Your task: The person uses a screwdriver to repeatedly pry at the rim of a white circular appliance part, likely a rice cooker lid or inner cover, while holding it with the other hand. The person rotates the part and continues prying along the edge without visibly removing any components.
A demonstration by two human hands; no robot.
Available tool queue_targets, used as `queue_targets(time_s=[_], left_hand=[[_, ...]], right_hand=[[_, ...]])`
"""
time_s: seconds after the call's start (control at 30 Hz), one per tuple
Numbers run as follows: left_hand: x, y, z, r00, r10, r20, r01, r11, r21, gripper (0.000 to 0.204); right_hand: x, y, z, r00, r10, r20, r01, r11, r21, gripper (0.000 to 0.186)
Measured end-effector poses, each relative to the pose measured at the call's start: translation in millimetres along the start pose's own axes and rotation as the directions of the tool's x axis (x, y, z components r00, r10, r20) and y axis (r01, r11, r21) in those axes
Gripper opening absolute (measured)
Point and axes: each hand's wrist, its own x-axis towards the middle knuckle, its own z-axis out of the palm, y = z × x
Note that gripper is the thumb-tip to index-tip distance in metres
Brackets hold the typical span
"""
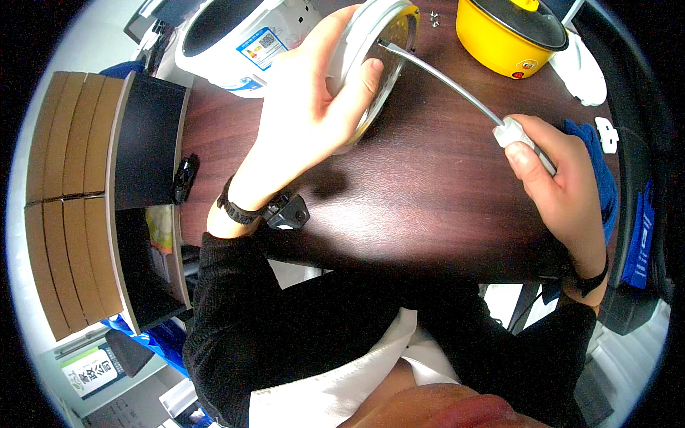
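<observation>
My left hand [307, 107] grips a round white lid [354, 43] tilted on edge, its thumb pressed on the rim; the lid's shiny metal inner side turns to the right. My right hand [553, 171] is wrapped round the pale handle of a flexible-shaft screwdriver [449, 82]. Its grey shaft bows up and leftward, and the dark tip meets the lid's inner side near the rim. Whether it sits in a screw is too small to tell. Several small screws [434, 19] lie on the table beyond the lid.
Behind my left hand stands a white cooker body [285, 25] with a dark opening. A yellow pot [492, 43] is at the far right, beside a white plastic cover [581, 75], a small white part [606, 135] and blue cloth [591, 143]. Brown boxes [64, 135] line the left.
</observation>
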Motion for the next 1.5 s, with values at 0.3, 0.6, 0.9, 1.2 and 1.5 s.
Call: queue_targets(time_s=[0.3, 0.6, 0.9, 1.2, 1.5], left_hand=[[0, -3, 1, 0.999, 0.038, -0.021, -0.038, 0.999, -0.017, 0.047], [1, 5, -4, 0.999, -0.033, 0.018, 0.032, 0.995, 0.091, 0.048], [0, 4, -6, 0.998, -0.051, 0.031, 0.048, 0.995, 0.092, 0.049], [7, 13, -28, 0.986, 0.043, 0.162, -0.075, 0.977, 0.199, 0.05], [12, 27, -19, 0.966, -0.25, 0.058, 0.255, 0.963, -0.092, 0.049]], right_hand=[[3, 2, -4, 0.925, 0.26, 0.276, -0.342, 0.887, 0.31, 0.029], [9, 4, -7, 0.852, 0.325, 0.41, -0.507, 0.708, 0.491, 0.034], [15, 18, -12, 0.784, 0.227, 0.578, -0.609, 0.46, 0.646, 0.038], [22, 22, -10, 0.8, 0.166, 0.576, -0.57, 0.509, 0.645, 0.032], [4, 7, -4, 0.966, 0.209, 0.152, -0.25, 0.902, 0.351, 0.027]])
